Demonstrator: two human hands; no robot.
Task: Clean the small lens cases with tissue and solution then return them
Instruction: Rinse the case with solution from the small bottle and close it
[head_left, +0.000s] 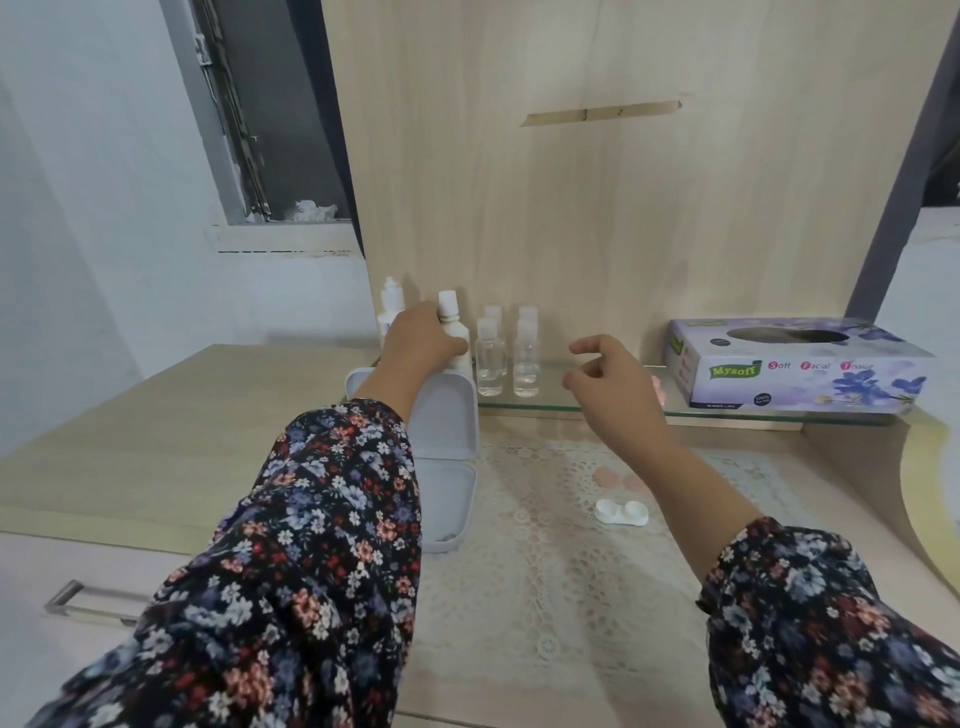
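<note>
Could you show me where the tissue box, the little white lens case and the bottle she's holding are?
tissue box (810, 366): head view, on its printed front face.
white lens case (622, 512): head view, between its two round cups.
white bottle (451, 317): head view, on its neck above the left hand (423, 340) gripping it.

A pale wood tabletop (156, 441) carries a lace mat (545, 571) below the hands, with a white lens case (622, 512) under the right wrist and an open white box (447, 467) beneath the left forearm. Beyond the hands a glass shelf (597, 408) holds small clear bottles (506, 353), white solution bottles (452, 325) at the left hand (423, 340), and a tissue box (795, 364) beyond the right hand (613, 384).
</note>
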